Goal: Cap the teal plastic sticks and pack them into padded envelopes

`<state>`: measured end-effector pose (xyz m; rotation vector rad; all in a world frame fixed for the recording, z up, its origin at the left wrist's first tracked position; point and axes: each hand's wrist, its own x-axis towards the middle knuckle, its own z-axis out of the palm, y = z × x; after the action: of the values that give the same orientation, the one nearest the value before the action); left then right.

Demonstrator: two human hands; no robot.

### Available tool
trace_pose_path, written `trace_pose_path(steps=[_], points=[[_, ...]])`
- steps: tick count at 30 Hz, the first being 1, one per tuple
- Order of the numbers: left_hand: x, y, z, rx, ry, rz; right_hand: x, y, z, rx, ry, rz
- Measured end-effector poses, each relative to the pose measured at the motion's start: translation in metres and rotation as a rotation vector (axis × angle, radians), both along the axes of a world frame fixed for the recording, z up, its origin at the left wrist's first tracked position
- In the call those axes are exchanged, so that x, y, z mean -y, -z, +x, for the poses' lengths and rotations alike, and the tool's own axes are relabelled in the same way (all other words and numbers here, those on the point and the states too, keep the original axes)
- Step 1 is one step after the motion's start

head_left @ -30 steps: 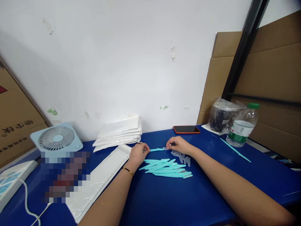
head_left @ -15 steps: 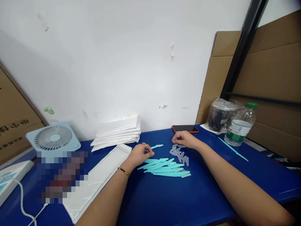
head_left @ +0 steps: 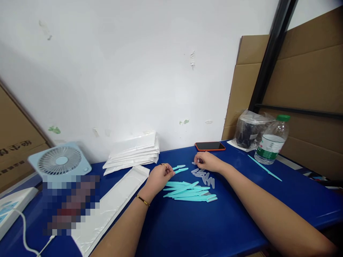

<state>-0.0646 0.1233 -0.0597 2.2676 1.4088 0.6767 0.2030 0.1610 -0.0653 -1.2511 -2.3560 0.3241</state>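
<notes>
My left hand (head_left: 160,175) is closed, its thumb and fingers pinching a turquoise eyebrow razor (head_left: 182,170) whose blade end points right. Just behind that razor lies a second turquoise razor (head_left: 179,166), partly hidden by the fingers. A pile of turquoise eyebrow razors (head_left: 187,191) spreads on the blue table in front of the left hand. My right hand (head_left: 208,161) is closed in a pinch on a small clear plastic blade cap (head_left: 194,163), which pokes out left of the fingertips. Several loose clear caps (head_left: 205,176) lie just below it.
White packets (head_left: 131,150) are stacked by the wall, and one long white packet (head_left: 112,207) lies under my left forearm. A phone (head_left: 210,146), a water bottle (head_left: 272,142), a bagged dark item (head_left: 245,132) and a single razor (head_left: 264,167) sit right. A fan (head_left: 61,160) stands left.
My left hand has lifted a razor from the pile, its blade end now showing past the fingers. The right hand has drawn back slightly from the caps with one in its fingertips.
</notes>
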Motion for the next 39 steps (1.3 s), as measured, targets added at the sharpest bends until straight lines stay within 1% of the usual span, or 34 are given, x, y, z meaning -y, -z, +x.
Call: trace_pose_path(steps=[3, 6, 11, 16, 20, 23, 25, 28, 29, 31, 33, 35, 37, 39], points=[[-0.001, -0.002, 0.000, -0.017, -0.046, 0.054, 0.008, -0.007, -0.006, -0.178, -0.062, -0.136], [-0.001, -0.002, -0.001, -0.038, -0.057, 0.068, 0.016, -0.015, -0.012, -0.232, -0.109, -0.189], [0.000, -0.003, 0.000, -0.049, -0.053, 0.080, 0.022, -0.020, -0.019, -0.194, -0.124, -0.169], [0.001, -0.004, 0.001, -0.069, -0.060, 0.064, 0.023, -0.020, -0.023, -0.171, -0.152, -0.149], [0.001, -0.003, 0.003, -0.073, -0.030, 0.084, 0.026, -0.018, -0.034, -0.164, -0.189, -0.131], [-0.001, -0.001, 0.004, -0.100, -0.028, 0.127, 0.026, -0.014, -0.046, -0.141, -0.185, -0.074], [-0.003, 0.001, 0.004, -0.120, -0.049, 0.143, 0.023, -0.013, -0.048, -0.127, -0.160, -0.028], [-0.006, 0.001, 0.003, -0.128, -0.099, 0.159, 0.016, -0.016, -0.033, -0.116, -0.079, 0.043], [-0.006, 0.001, 0.002, -0.129, -0.093, 0.161, 0.013, -0.017, -0.023, -0.107, -0.034, 0.062], [-0.004, -0.001, 0.000, -0.133, -0.019, 0.136, 0.009, -0.020, 0.001, -0.069, 0.058, 0.061], [0.000, -0.002, -0.001, -0.142, 0.093, 0.070, 0.007, -0.021, 0.023, -0.012, 0.103, -0.007], [0.002, -0.001, -0.002, -0.149, 0.166, -0.013, 0.006, -0.018, 0.038, 0.050, 0.099, -0.091], [0.003, 0.002, -0.002, -0.147, 0.183, -0.082, 0.006, -0.013, 0.042, 0.084, 0.086, -0.161], [0.003, 0.005, -0.001, -0.124, 0.160, -0.111, 0.005, -0.008, 0.041, 0.071, 0.094, -0.216]])
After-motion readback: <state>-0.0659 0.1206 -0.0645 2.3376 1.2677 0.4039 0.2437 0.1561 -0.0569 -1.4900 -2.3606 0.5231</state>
